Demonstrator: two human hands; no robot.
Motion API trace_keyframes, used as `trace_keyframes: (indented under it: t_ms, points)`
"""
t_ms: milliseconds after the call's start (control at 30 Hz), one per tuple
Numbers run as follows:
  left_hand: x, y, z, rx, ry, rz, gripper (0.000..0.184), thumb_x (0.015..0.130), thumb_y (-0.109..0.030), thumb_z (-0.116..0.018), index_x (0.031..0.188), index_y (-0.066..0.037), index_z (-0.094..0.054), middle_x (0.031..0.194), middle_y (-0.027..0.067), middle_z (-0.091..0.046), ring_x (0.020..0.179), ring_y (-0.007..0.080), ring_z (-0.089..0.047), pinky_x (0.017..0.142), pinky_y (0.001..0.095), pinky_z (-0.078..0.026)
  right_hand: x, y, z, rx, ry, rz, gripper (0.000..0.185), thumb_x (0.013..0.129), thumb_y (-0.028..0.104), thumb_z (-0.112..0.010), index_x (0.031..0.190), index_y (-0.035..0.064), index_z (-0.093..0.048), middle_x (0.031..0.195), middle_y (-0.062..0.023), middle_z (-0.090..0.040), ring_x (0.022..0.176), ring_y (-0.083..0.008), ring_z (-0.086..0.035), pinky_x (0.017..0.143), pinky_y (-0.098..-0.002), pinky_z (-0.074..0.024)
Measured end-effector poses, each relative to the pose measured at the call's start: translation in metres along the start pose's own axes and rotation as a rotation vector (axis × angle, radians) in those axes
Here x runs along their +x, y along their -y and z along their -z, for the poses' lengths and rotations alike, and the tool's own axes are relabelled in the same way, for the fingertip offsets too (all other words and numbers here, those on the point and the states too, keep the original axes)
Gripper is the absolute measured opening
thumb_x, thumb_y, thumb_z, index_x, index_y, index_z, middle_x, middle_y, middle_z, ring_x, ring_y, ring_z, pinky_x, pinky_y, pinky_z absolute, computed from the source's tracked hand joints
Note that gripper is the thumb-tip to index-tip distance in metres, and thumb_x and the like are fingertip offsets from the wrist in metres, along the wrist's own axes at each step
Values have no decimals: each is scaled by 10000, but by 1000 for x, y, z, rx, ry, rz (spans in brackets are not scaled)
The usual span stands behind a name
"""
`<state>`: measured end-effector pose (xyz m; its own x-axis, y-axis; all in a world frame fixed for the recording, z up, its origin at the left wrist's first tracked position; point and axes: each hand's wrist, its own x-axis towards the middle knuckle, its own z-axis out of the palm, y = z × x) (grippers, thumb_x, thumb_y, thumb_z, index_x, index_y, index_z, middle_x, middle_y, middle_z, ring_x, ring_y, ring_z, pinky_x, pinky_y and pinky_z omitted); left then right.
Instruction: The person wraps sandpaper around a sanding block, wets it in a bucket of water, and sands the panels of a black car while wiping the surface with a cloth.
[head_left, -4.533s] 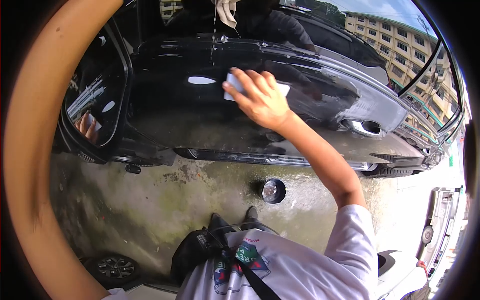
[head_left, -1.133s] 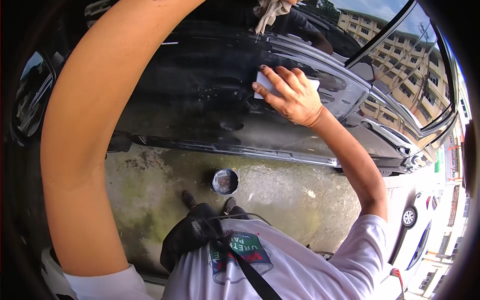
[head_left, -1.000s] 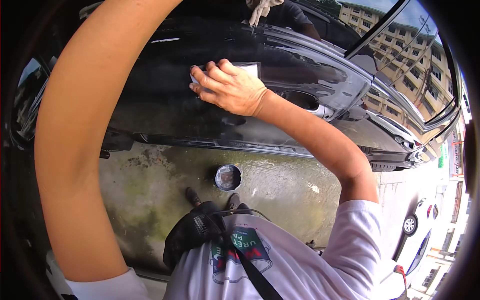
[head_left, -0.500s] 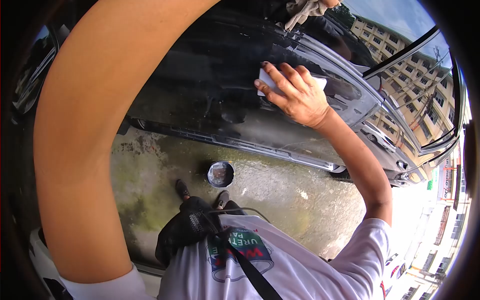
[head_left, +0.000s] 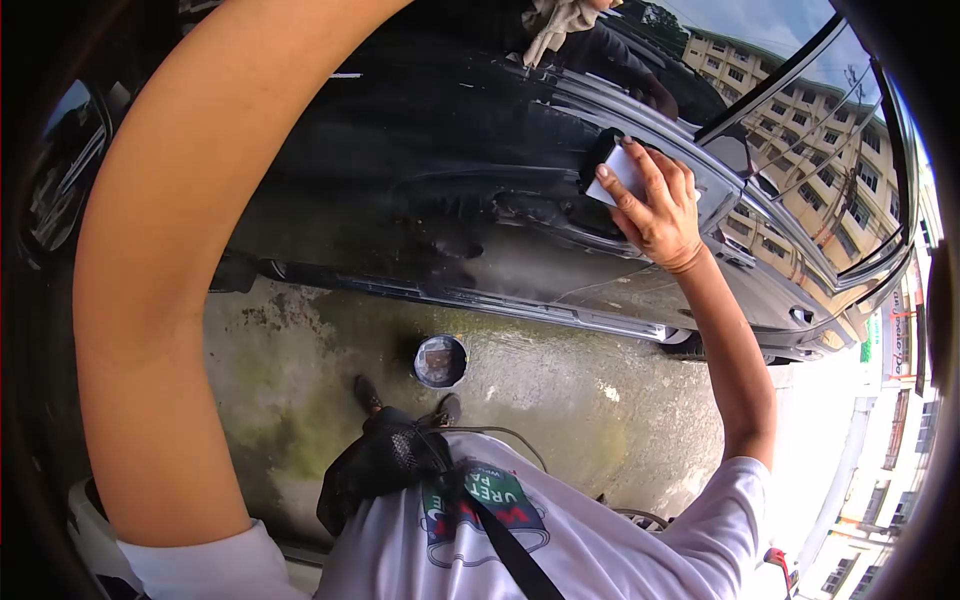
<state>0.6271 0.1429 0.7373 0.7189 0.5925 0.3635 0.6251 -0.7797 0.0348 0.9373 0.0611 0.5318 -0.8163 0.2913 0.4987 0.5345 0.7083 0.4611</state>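
Observation:
My right hand (head_left: 662,205) presses a white rectangular block (head_left: 622,177) flat against the dark car door (head_left: 400,190), close below the window trim. Its fingers lie over the block, and a dark shape shows along the block's far edge. Wet streaks and patches mark the panel around it. At the top edge of the view, a crumpled grey cloth (head_left: 556,25) hangs from my left hand (head_left: 604,4). Only a small part of that hand shows; the rest is cut off by the frame. My left arm arches across the left side.
A round bucket (head_left: 441,376) with liquid and a brownish piece inside stands on the wet concrete (head_left: 560,400) by my feet. The car's side sill (head_left: 460,297) runs above it. A black bag (head_left: 375,465) hangs at my waist.
My right hand has slid the white block to the right along the door, toward the window trim. The cloth appears slightly farther left and higher as the view has shifted.

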Motion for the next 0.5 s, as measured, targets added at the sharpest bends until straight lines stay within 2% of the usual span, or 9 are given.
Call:
trace_keyframes:
  t_ms: [67, 133, 233, 267, 333, 400, 467, 500]
  points:
    - [-4, -2, 0, -9, -51, -49, 354, 741, -270, -767, 929, 30, -775, 849, 225, -765, 803, 339, -775, 719, 387, -593, 19, 9, -4, 1, -62, 24, 654, 802, 223, -816, 1433, 276, -648, 1503, -158, -558, 1204, -344, -612, 971, -472, -477]
    - [-8, -3, 9, -60, -23, -83, 358, 747, -271, -760, 936, 32, -774, 848, 234, -760, 815, 344, -774, 721, 395, -591, 60, 30, -15, 32, -77, 54, 580, 827, 200, -784, 1395, 241, -674, 1493, -170, -558, 1162, -328, -615, 949, -449, -484]
    - [-9, -21, 14, 35, 26, 67, 367, 747, -268, -762, 962, 29, -782, 859, 236, -763, 825, 339, -775, 737, 392, -599, 169, 83, -54, 74, -286, 119, 366, 910, 253, -663, 1261, 174, -734, 1388, -147, -618, 1096, -278, -590, 942, -400, -465]
    - [-6, -17, 10, 39, 35, 57, 367, 747, -268, -762, 962, 29, -782, 859, 236, -763, 825, 339, -775, 737, 392, -599, 203, 97, -64, 51, -304, 128, 339, 936, 266, -632, 1237, 159, -743, 1346, -130, -634, 1093, -250, -583, 937, -378, -451]
    - [0, -5, 1, -33, 17, -7, 354, 741, -271, -764, 939, 22, -781, 846, 226, -763, 814, 341, -774, 721, 394, -596, 253, 120, -75, 68, -263, 111, 349, 948, 276, -609, 1246, 153, -743, 1329, -118, -637, 1097, -233, -583, 931, -370, -443]
    - [-2, -8, 4, 90, 4, -8, 333, 709, -275, -769, 887, 6, -780, 830, 211, -757, 799, 346, -766, 699, 392, -592, 248, 118, -72, 61, -286, 101, 359, 941, 275, -614, 1254, 152, -740, 1331, -117, -635, 1102, -232, -582, 932, -376, -444]
    - [-10, -15, 14, 50, -13, 9, 323, 673, -268, -773, 830, 14, -757, 792, 215, -738, 772, 358, -753, 681, 400, -583, 224, 110, -66, 39, -315, 103, 389, 918, 275, -631, 1273, 149, -729, 1348, -117, -625, 1112, -235, -574, 936, -381, -445]
    - [-12, -13, 19, 94, -18, -56, 307, 634, -244, -772, 783, 21, -727, 753, 219, -716, 747, 371, -739, 656, 417, -569, 195, 99, -56, 82, -238, 69, 561, 822, 254, -752, 1376, 190, -690, 1466, -122, -566, 1146, -261, -557, 958, -397, -450]
